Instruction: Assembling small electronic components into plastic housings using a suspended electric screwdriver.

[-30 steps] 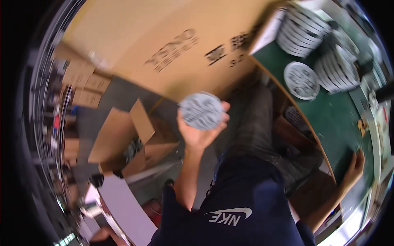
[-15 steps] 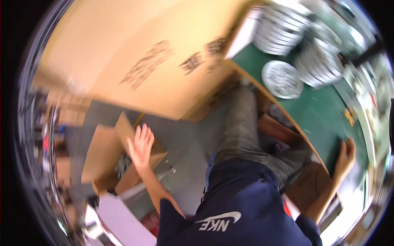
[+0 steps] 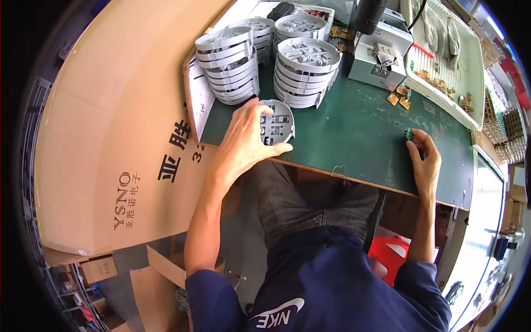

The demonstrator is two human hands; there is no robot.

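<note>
Head view: left hand (image 3: 239,138) spread wide about a round grey disc (image 3: 282,123), fingers at its upper left rim, thumb by the lower edge; firmness of grip cannot be told; disc sits at the near edge of the green tabletop (image 3: 354,130), just in front of two stacks of similar discs (image 3: 305,74); right hand (image 3: 427,160) narrow, thumb and fingertips pinching a small green part (image 3: 409,134) over the tabletop, well apart from the disc; small brown pieces (image 3: 405,103) lie beyond; large cardboard carton (image 3: 99,138) stands at left.
</note>
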